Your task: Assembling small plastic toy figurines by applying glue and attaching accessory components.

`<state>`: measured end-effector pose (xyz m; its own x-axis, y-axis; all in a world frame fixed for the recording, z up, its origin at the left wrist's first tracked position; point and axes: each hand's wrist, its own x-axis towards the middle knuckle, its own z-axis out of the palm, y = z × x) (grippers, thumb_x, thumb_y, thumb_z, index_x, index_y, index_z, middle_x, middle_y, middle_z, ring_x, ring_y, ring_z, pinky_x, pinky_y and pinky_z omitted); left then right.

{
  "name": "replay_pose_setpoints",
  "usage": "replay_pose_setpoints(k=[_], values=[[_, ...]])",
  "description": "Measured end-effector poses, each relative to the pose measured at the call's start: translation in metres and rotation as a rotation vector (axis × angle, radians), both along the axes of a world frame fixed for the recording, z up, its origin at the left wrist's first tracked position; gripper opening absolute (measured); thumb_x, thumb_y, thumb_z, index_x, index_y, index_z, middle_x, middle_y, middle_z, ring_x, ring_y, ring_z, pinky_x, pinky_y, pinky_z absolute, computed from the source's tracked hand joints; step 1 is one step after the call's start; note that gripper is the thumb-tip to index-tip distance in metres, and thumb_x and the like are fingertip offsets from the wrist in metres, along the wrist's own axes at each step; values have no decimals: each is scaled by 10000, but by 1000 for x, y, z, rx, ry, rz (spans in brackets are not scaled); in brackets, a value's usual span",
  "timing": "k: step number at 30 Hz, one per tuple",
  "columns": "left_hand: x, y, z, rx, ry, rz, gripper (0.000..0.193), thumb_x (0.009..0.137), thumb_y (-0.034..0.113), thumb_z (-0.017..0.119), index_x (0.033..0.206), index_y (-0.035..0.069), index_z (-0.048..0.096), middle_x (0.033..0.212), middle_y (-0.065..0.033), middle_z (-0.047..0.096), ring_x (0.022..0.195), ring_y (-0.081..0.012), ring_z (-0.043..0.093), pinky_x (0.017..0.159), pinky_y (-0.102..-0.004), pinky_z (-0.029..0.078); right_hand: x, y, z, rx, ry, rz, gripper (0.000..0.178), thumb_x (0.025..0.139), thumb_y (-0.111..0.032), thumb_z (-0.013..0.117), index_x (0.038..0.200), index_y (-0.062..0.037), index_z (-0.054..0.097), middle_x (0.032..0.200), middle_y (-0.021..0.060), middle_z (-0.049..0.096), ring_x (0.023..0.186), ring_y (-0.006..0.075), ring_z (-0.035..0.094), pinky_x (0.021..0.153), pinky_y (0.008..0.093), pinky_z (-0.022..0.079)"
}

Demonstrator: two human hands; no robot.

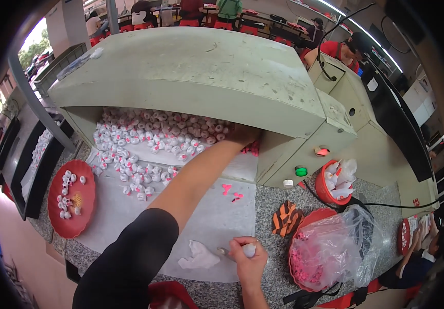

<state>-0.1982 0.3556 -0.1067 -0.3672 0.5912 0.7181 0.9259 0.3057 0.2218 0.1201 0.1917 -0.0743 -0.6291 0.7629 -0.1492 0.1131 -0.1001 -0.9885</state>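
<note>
My left arm, in a black sleeve, crosses over the white sheet (pixel 217 206) into the opening of a pale green metal hood (pixel 191 67). There my left hand (pixel 243 135) is in shadow at the opening's right end, beside small pink pieces (pixel 253 148); its fingers are hidden. Closed around a small whitish squeeze bottle (pixel 249 250) is my right hand (pixel 250 265), low over the sheet's front. The bottle's narrow tip points left, toward a crumpled white cloth or tissue (pixel 200 256). Many small white round pieces with pink marks (pixel 150 123) fill the hood's left and middle.
Left stands a red oval tray (pixel 57 219) with several white pieces. On the right are a red cup (pixel 325 193) of bottles, orange-black striped fabric (pixel 286 219) and a red basin (pixel 292 239) of pink pieces under clear plastic (pixel 353 242). A black cable (pixel 402 206) crosses the counter. People work beyond.
</note>
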Motion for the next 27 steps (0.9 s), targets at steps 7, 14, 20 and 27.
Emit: replay_pose_setpoints(k=[7, 14, 20, 27], values=[[-27, 10, 1, 67, 25, -1, 250, 801, 208, 451, 946, 56, 587, 922, -150, 583, 870, -302, 543, 762, -426, 403, 6, 4, 18, -111, 72, -65, 99, 728, -14, 642, 796, -1, 572, 670, 36, 574, 550, 86, 535, 507, 198, 421], [81, -124, 20, -212, -281, 62, 243, 773, 301, 541, 839, 74, 600, 713, -172, 586, 685, -303, 594, 539, -412, 473, 4, 29, 13, -34, 37, -191, 103, 757, -86, 612, 782, -5, 553, 640, 29, 550, 529, 81, 500, 466, 193, 358], [142, -189, 53, -287, 34, -136, 245, 767, 251, 553, 780, 9, 584, 770, -136, 476, 775, -275, 531, 538, -348, 481, 5, 24, 9, 31, 55, -211, 101, 765, -100, 597, 777, -9, 554, 626, 23, 535, 506, 77, 469, 445, 199, 331], [261, -335, 242, -462, 39, -498, 248, 538, 182, 645, 729, 60, 545, 735, -9, 456, 610, -129, 442, 476, -272, 431, 1, 16, -2, 36, 108, -171, 140, 745, -133, 636, 813, -19, 590, 636, -2, 556, 533, 55, 501, 484, 188, 371]])
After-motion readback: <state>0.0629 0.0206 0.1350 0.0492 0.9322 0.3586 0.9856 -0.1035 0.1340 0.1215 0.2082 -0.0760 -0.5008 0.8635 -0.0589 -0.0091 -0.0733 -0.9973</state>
